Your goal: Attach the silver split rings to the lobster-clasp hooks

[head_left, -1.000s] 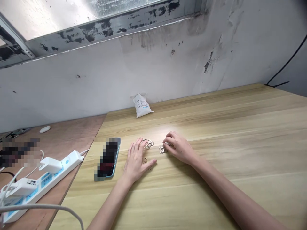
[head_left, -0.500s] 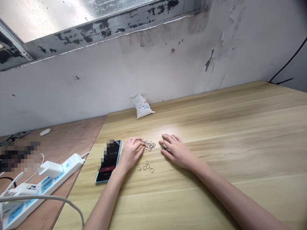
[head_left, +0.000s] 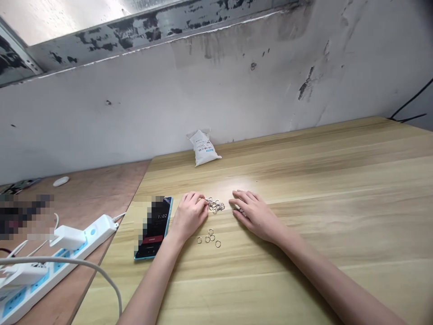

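Pale wood-grain table point(head_left: 304, 180) below stained white wall point(head_left: 169, 113): left hand point(head_left: 189, 216) curled at edge of small metal split rings point(head_left: 215, 205), grip unclear; right hand point(head_left: 255, 214) relaxed, fingers open, just beside heap; five loose rings point(head_left: 209, 238) nearer, between hands

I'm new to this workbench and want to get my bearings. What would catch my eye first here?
Your eye would likely go first to the bare left hand and right hand on the pale wooden tabletop, either side of a small heap of metal rings, with loose rings just below. Left of them lies a blue-edged phone, and a white power strip sits lower left.
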The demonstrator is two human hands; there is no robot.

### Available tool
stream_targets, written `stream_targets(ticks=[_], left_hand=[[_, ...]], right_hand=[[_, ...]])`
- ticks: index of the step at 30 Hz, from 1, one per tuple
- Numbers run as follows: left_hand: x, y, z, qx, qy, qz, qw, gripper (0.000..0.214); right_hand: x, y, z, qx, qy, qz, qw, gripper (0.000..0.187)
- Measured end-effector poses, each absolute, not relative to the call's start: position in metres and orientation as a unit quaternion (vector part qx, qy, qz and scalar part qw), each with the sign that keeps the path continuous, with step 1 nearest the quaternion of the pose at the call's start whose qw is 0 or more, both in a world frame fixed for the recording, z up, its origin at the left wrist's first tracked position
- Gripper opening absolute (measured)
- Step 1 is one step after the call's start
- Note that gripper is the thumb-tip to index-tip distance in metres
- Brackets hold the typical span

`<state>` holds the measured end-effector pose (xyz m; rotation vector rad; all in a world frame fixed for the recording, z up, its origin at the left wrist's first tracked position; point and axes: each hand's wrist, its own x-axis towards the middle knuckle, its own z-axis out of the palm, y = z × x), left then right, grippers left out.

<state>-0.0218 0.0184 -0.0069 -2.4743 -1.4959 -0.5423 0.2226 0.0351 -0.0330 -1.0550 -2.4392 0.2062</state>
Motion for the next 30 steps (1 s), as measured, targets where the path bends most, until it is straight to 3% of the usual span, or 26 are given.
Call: stream_targets(ticks=[9,14,18,22,30], left_hand=[[-0.023,0.014,-0.005,-0.826,-0.509,-0.236,0.05,0.012],[-0.011,-0.003,0.008,-0.803,-0.494,-0.331,-0.044,0.01],[0.003,-0.015,0.015,-0.773,-0.479,-0.39,-0.144,0.011],[0.012,-0.021,0.015,-0.744,-0.484,-0.41,-0.209,0.011],[0.015,-0.023,0.01,-0.744,-0.5,-0.423,-0.135,0.01]], right_hand=[[0.223,0.033,-0.031,-0.386,-0.877,0.113,0.263,0.023],[0.216,0.022,-0.019,-0.363,-0.84,0.193,0.354,0.022],[0.206,0.008,-0.011,-0.316,-0.851,0.224,0.354,0.024],[0.197,0.002,-0.013,-0.299,-0.849,0.207,0.383,0.013],[0.197,0.003,-0.011,-0.319,-0.829,0.235,0.395,0.021]])
